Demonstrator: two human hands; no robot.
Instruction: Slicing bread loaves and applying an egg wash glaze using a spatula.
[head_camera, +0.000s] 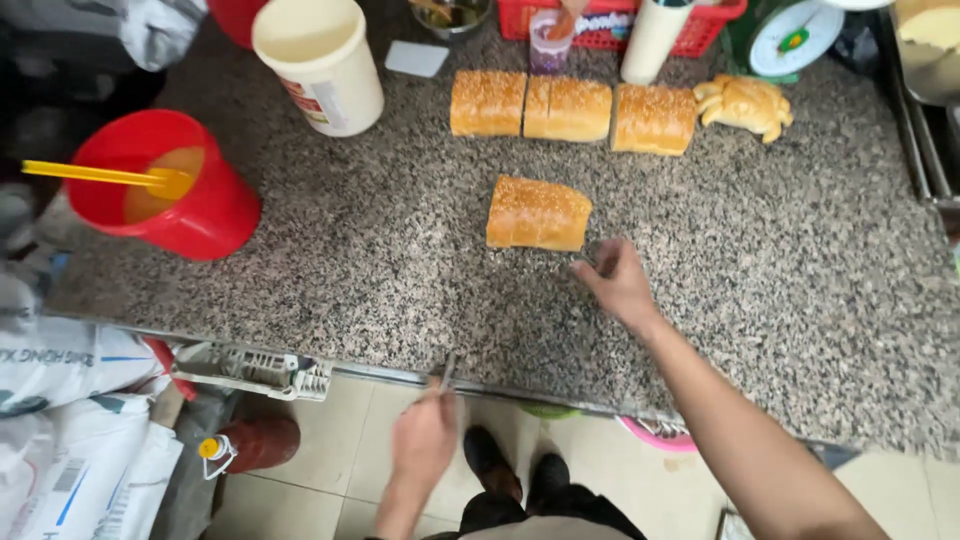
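Your right hand (618, 283) rests on the counter (800, 270), fingers loosely spread just beside the lone bread loaf (538, 213), probably steadying it. Your left hand (425, 435) pinches a thin tool (447, 372), maybe a knife, at the counter's near edge.

Sesame bread loaf (538, 213) flat, counter ctr

Soft, even daylight, faint shadows, slight motion blur, wide-angle bending at edges.

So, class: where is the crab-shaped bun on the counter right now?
In the head view, the crab-shaped bun sits top right on the granite counter, beside the sesame loaf row.
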